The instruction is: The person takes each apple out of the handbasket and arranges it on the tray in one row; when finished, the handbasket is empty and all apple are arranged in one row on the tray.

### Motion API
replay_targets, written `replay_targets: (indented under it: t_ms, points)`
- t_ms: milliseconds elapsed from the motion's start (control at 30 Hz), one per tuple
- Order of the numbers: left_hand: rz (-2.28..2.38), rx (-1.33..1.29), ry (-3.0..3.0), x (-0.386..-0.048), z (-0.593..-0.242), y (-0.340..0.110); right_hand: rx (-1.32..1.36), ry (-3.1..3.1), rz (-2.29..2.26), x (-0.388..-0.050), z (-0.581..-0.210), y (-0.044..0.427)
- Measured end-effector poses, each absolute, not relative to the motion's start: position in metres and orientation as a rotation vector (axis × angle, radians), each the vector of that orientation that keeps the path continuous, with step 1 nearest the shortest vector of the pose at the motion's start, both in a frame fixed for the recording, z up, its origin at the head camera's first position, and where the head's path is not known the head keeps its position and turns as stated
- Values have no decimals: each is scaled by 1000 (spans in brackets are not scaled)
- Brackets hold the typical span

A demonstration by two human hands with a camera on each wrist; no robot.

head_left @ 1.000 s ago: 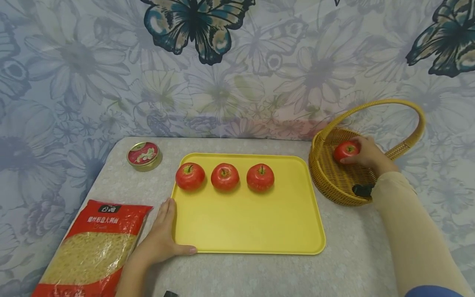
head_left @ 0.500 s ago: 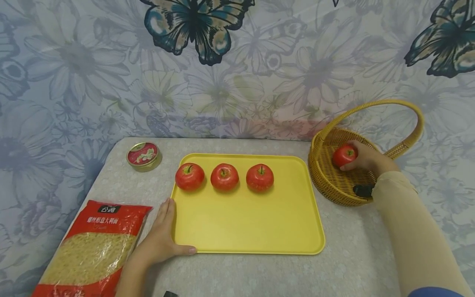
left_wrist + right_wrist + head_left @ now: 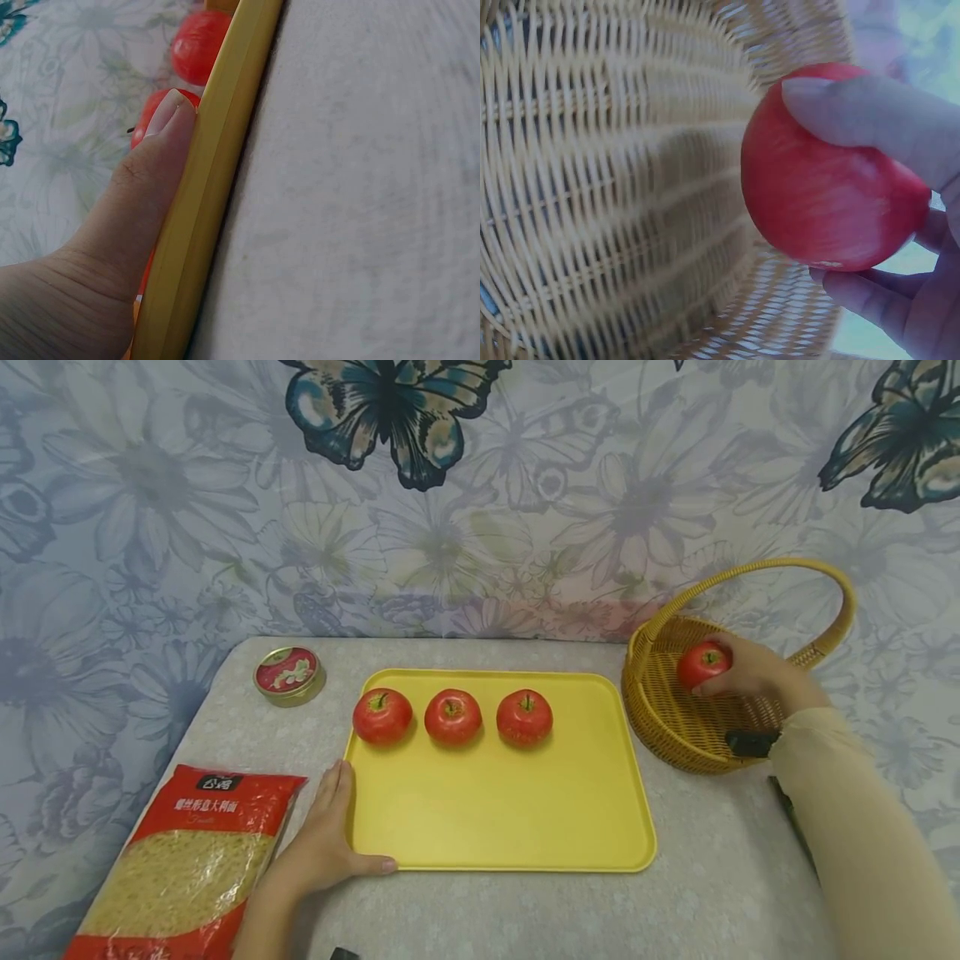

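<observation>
In the head view, my right hand point(image 3: 761, 672) grips a red apple point(image 3: 699, 667) inside the yellow wicker basket point(image 3: 660, 747). Up close in the right wrist view, the thumb lies across one side of the apple point(image 3: 825, 195) and fingertips touch the other. My left hand point(image 3: 322, 843) rests against the near left corner of the yellow tray point(image 3: 495, 802), thumb along its front edge and straight fingers along its left side. On the tray, three more apples form a row: left point(image 3: 382, 717), middle point(image 3: 453, 717) and right point(image 3: 524, 718).
A red and clear bag of pasta point(image 3: 187, 860) lies at the left. Behind it stands a round flat tin point(image 3: 288, 677). The basket's tall handle point(image 3: 840, 610) arches beyond my right hand. A floral cloth with butterflies point(image 3: 465, 527) hangs behind the table.
My right hand first shifts the apple slightly towards me, then moves back up and right with it. The right forearm has swung right. The left hand and tray stay put.
</observation>
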State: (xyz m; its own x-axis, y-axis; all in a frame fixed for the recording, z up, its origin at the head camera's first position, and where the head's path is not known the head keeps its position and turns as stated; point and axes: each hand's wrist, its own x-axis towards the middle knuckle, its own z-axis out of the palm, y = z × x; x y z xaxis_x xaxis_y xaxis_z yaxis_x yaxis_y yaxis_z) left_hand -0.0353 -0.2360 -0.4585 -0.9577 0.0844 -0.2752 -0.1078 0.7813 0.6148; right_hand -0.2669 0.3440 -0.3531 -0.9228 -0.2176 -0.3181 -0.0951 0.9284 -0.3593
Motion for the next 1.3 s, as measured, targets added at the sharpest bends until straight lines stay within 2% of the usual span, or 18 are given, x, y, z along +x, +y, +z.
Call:
replay_targets:
  t_ms: [333, 767, 1000, 1300]
  points:
    - [961, -6, 2689, -35, -457, -236, -307, 2799, -492, -233, -319, 324]
    - [965, 9, 2702, -35, -460, -237, -451, 2824, -729, -186, -296, 281]
    - [974, 12, 2703, -35, -460, -237, -581, 2824, -801, -171, -309, 245]
    - [974, 9, 2709, -35, -460, -236, -663, 2741, -791, -173, -349, 215]
